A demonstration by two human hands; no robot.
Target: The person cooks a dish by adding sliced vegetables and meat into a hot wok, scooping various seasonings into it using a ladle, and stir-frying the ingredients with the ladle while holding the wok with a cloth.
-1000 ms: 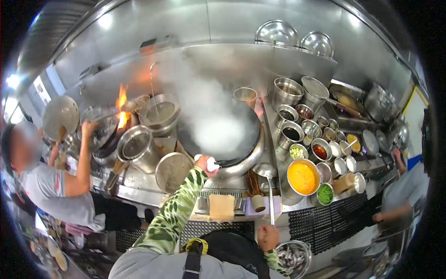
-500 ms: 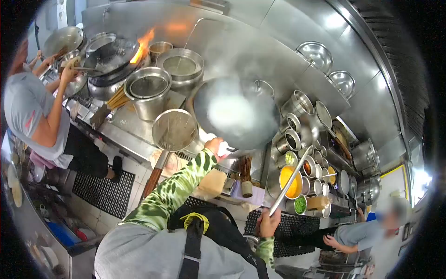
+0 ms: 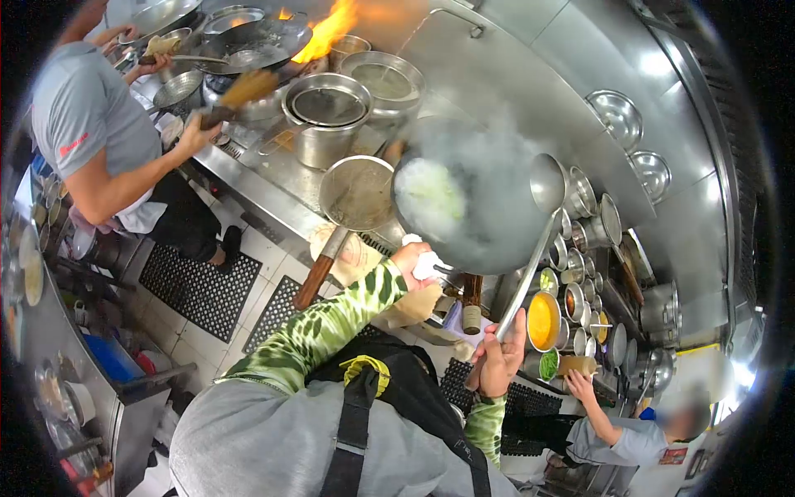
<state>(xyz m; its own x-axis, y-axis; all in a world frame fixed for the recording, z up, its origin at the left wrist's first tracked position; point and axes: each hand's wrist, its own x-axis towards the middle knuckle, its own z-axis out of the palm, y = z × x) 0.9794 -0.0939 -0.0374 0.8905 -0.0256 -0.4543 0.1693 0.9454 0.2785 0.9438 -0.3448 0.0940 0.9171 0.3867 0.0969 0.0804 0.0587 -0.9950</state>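
Steam rises from a dark wok in front of me, veiling the pale, slightly green food on its left side. My left hand is closed around a white cloth at the wok's handle, gripping the handle through it. In my right hand I hold a long metal ladle by its shaft. The ladle's bowl is raised at the wok's right edge; the steam hides whether it touches.
A wooden-handled strainer lies left of the wok, near a steel pot. Seasoning containers, one with orange liquid, stand to the right. A co-worker with a brush works by flames; another's hand reaches toward a container.
My ladle has lifted from over the containers to beside the wok. The wok's contents look greener. The left co-worker now holds a brush, and the right co-worker's hand has reached out. My view has shifted.
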